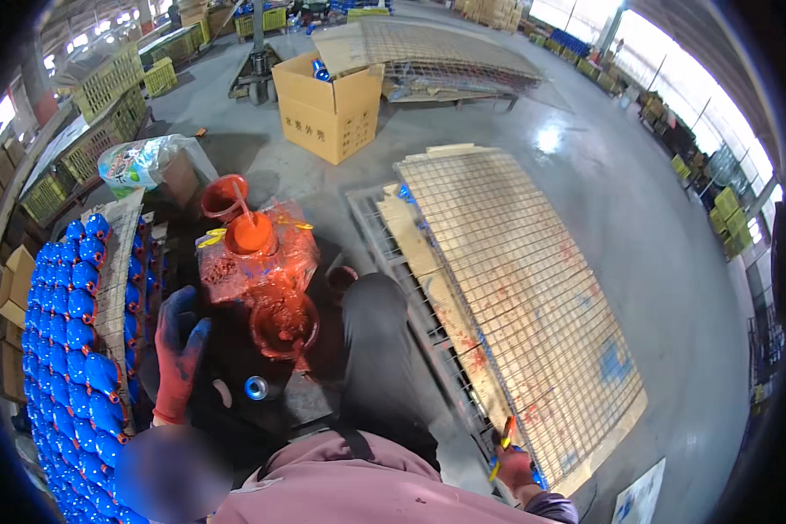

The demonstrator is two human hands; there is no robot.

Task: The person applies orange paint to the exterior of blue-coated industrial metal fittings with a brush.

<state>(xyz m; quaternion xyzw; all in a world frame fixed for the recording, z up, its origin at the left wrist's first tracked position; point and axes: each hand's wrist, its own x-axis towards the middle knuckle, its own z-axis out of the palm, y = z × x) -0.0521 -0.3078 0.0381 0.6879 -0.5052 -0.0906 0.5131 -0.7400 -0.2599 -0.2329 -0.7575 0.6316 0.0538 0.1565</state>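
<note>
My left hand point(180, 354), in a red glove stained blue at the fingers, is raised beside a rack of glossy blue rounded pieces point(79, 332) with orange-red edges. Its thumb and fingers are apart and hold nothing. At the lower right, my right hand point(517, 470), also gloved, is closed around a slim yellow tool with a red end point(507, 432), perhaps a brush. It is at the near edge of a wire mesh panel point(524, 306) on paint-marked cardboard. In front of me, an orange-red paint cup point(251, 234) stands on a red-smeared surface with yellow-handled tools beside it.
A red-coated bowl point(286, 330) lies nearer my knee, with another red bucket point(224, 197) behind the cup. A small blue cylinder point(256, 388) is by my left leg. Farther off are a cardboard box point(327, 113), a plastic bag point(153, 166) and stacked mesh panels point(445, 57).
</note>
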